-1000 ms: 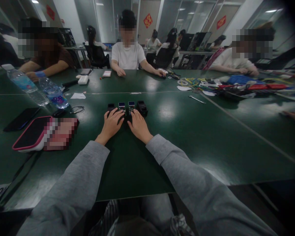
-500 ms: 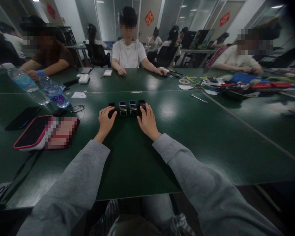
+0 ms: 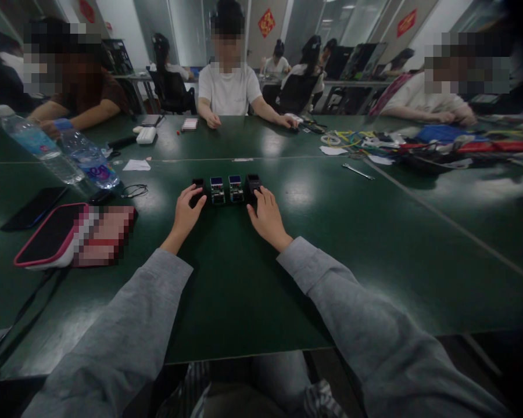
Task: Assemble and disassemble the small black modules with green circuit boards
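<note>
Four small devices stand in a row on the green table: a small black case at the left end, two bare circuit boards with little screens, the left board and the right board, and another black case at the right end. My left hand has its thumb and fingers around the lower part of the left case. Beside the right case, my right hand lies with fingers extended, the fingertips touching its front and the thumb apart below. Both boards stand between my hands, untouched.
On the left lie a pink-edged case, a dark phone and tipped water bottles. A wrench and a heap of cables are on the right. A person sits opposite, others at the sides.
My right hand has slid slightly right and towards me, uncovering more of the right black case. My left hand stays at the left case. The camera view has shifted a little.
</note>
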A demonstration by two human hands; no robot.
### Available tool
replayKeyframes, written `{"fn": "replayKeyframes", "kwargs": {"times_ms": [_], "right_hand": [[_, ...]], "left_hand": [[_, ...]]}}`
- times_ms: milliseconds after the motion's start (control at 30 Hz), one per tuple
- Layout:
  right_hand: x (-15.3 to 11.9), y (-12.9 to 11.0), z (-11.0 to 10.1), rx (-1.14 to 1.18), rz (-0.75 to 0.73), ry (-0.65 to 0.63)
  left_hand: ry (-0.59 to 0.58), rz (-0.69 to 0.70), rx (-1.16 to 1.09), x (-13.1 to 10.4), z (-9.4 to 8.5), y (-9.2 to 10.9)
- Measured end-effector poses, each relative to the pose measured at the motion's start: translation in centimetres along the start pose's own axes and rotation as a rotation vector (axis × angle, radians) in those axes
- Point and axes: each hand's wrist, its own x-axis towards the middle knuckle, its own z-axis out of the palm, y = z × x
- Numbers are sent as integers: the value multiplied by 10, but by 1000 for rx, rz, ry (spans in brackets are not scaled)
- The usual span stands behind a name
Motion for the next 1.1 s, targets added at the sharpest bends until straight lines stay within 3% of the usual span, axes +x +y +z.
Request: {"fn": "replayKeyframes", "kwargs": {"times_ms": [267, 600, 800, 1100], "right_hand": [[0, 0, 2, 23, -24, 17], [-1, -1, 2, 43, -30, 37], [-2, -2, 1, 33, -54, 42], [-2, -1, 0, 35, -59, 24]], "left_hand": [[-18, 52, 59, 0, -1, 0], [-116, 205, 394, -15, -2, 36], [-64, 149, 350, -13, 0, 25], [58, 29, 87, -2, 0, 3]]}}
